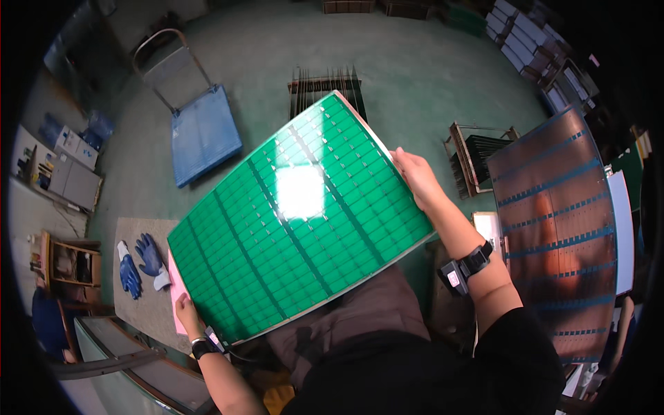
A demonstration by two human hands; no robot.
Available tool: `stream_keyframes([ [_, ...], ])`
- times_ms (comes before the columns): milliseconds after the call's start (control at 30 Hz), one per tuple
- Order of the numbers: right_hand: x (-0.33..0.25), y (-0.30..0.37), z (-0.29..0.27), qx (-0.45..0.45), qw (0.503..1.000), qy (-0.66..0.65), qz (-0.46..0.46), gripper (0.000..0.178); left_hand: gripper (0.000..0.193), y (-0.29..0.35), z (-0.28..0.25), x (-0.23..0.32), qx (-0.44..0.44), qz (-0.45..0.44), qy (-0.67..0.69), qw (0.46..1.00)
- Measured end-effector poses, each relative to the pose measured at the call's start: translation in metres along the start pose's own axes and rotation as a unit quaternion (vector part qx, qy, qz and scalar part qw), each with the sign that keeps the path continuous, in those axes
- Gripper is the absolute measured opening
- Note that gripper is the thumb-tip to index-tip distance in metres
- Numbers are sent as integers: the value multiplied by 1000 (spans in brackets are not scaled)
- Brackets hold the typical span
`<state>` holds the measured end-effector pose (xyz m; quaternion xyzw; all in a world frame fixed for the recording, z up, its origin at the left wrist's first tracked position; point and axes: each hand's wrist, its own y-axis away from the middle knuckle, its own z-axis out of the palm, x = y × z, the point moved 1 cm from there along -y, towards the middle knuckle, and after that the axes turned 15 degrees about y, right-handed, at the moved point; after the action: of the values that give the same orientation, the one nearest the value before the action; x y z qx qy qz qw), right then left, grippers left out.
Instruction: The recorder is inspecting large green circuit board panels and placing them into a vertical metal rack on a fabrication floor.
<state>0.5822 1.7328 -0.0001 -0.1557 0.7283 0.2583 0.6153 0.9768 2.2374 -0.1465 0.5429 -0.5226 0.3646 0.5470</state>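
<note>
A large green circuit board panel (242, 228), ruled in a grid of small rectangles with darker bands, is tilted in front of my body. My left hand (187, 315) grips it at the lower left edge, fingers partly behind it. Around the upper right edge, my right hand (416, 178) is closed with the thumb side showing. A bright light reflects off the middle of the panel. Beyond the left edge, a pink sheet (177, 283) shows on a grey-brown tabletop (138, 232). Both wrists wear black bands.
Two blue-and-white work gloves (149, 257) lie on the tabletop. A blue platform cart (204, 135) stands farther off. Wire racks (462, 162) stand beyond the panel and at right, some holding dark boards. A copper-coloured panel (553, 235) with blue strips stands at my right.
</note>
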Motion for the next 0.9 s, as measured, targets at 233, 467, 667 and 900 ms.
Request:
stream_keyframes([
  [233, 0, 15, -9, 31, 999, 31, -29, 35, 23, 20, 17, 33, 18, -29, 153, 988],
  [467, -24, 17, -61, 116, 976, -10, -183, 26, 27, 83, 40, 133, -142, 168, 392, 893],
  [667, -34, -11, -98, 263, 930, -192, -168, 26, 26, 108, 83, 203, -84, 219, 341, 910],
  [900, 1, -33, -105, 287, 919, -235, -136, 29, 46, 173, 136, 218, -228, 102, 379, 891],
])
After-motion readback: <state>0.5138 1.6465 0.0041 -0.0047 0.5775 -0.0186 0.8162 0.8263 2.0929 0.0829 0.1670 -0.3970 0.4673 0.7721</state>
